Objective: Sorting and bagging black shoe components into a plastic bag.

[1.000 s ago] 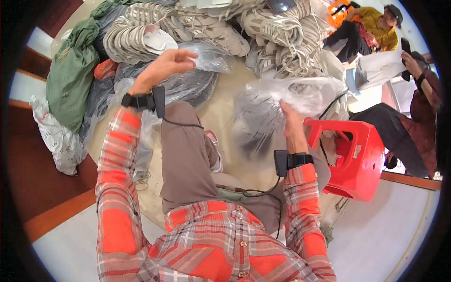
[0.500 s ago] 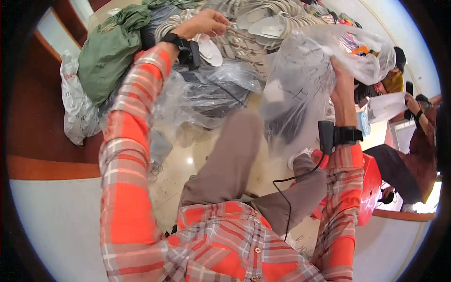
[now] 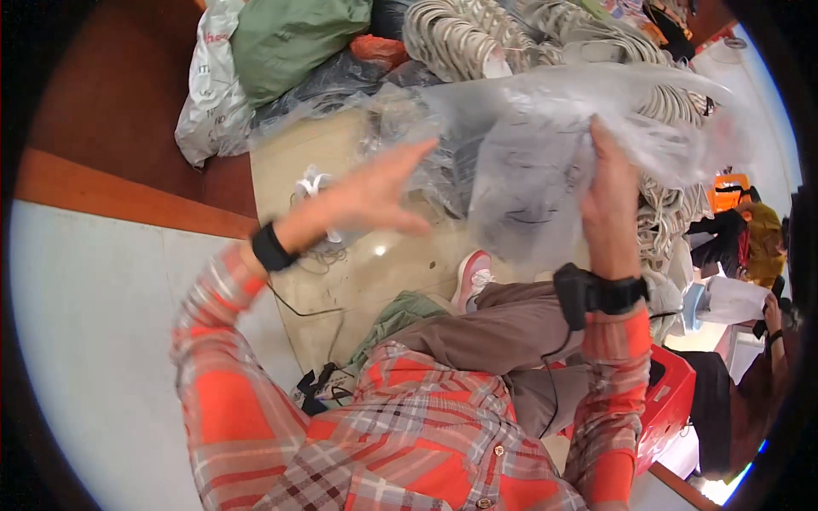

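Note:
My right hand (image 3: 612, 200) is closed on a large clear plastic bag (image 3: 528, 192), which hangs to its left and has dark marks on it. The bag's upper part is crumpled and stretches off toward the right, smeared by motion. What the bag holds, if anything, cannot be made out. My left hand (image 3: 362, 196) is open in the air left of the bag, thumb apart from the outstretched fingers, with nothing in it. Beyond the bag lie bundles of pale beige looped pieces (image 3: 460, 38), stacked in curved rows.
At the far left stand a green sack (image 3: 294, 43) and a white printed bag (image 3: 213, 94), beside dark plastic-wrapped bundles (image 3: 328, 81). A red plastic stool (image 3: 669, 400) is at my right. Further right, another person's hand (image 3: 774, 315) is near a white sheet.
My left hand has come down from over the beige bundles and spread its fingers. My right hand still grips the plastic bag. The whole view has turned, and my legs have shifted right.

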Motion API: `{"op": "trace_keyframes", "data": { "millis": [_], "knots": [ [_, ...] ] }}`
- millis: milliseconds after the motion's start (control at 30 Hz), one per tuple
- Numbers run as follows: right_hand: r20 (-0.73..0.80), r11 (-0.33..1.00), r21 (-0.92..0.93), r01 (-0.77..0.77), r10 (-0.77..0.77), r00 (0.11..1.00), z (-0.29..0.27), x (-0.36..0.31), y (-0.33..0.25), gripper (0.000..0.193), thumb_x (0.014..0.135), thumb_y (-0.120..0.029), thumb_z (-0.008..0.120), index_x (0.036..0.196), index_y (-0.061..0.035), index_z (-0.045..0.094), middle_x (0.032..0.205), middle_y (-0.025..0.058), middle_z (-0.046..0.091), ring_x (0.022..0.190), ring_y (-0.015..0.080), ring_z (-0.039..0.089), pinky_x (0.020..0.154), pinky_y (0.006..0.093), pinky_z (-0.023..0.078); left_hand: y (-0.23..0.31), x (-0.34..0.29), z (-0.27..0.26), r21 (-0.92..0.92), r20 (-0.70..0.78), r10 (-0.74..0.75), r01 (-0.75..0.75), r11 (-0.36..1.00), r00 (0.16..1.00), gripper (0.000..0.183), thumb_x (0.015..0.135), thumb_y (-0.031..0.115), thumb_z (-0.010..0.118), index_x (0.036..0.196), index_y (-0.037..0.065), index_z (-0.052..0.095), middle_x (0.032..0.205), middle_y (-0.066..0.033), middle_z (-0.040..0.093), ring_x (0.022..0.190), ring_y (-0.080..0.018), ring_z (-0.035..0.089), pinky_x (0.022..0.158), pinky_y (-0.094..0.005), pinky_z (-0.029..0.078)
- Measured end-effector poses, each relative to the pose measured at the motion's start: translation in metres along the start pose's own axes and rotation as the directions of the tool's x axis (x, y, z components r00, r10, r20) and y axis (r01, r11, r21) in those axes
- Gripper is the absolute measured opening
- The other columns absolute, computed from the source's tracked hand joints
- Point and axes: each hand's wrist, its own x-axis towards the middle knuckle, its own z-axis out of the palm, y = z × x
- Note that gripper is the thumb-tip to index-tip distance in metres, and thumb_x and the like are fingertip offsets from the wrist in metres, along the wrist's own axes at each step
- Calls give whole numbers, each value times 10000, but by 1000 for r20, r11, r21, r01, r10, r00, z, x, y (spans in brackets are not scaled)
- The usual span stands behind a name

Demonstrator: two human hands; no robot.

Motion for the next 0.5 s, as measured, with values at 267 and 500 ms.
{"op": "trace_keyframes", "data": {
  "millis": [267, 500],
  "knots": [
    [98, 934, 120, -337, 327, 940, 62, -75, 109, 299, 889, -177, 460, 1109, 21, 501, 1091, 99, 548, 983, 186, 530, 874, 324, 419, -16, 11, 160, -240, -698, -254, 115, 964, 670, 1019, 555, 337, 770, 1320, -44, 216, 1323, -250, 286, 1224, -392, 272, 1005, -521, 200],
    [9, 804, 193, -563, 572, 820, 78, -143, 128, 293, 906, -176, 438, 1112, 23, 495, 1102, 101, 552, 1007, 195, 534, 880, 338, 423, -50, -37, 165, -304, -774, -296, 82, 949, 559, 606, 631, 275, 731, 1114, 17, 471, 1094, -174, 457, 1002, -326, 415, 892, -455, 294]
  ]
}}
